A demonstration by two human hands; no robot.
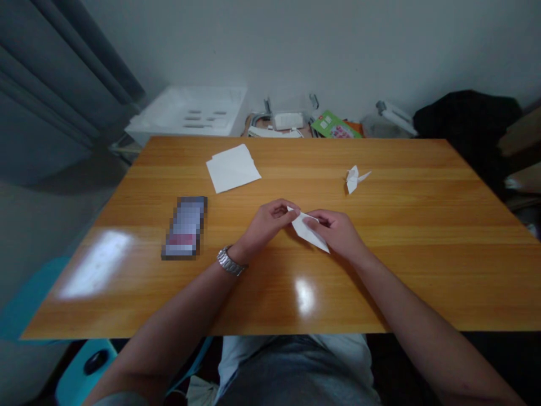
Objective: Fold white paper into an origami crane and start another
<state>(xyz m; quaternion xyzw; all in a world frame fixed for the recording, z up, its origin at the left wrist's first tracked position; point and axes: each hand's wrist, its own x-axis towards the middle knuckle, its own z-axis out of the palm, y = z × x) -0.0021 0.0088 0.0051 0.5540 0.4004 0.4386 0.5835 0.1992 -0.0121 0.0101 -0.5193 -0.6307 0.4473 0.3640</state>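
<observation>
Both hands hold a partly folded piece of white paper (310,233) just above the middle of the wooden table (380,270). My left hand (269,223), with a metal watch on its wrist, pinches the paper's upper left tip. My right hand (337,231) is closed on the paper's right side, thumb on top. A finished white paper crane (354,179) stands beyond the right hand. A small stack of white paper sheets (232,168) lies at the far left of the table.
A phone (185,227) lies flat left of my left hand. Behind the table stand a white tray-like box (190,110), cables, a green packet (333,125) and a black bag (465,121). A grey curtain hangs at the left.
</observation>
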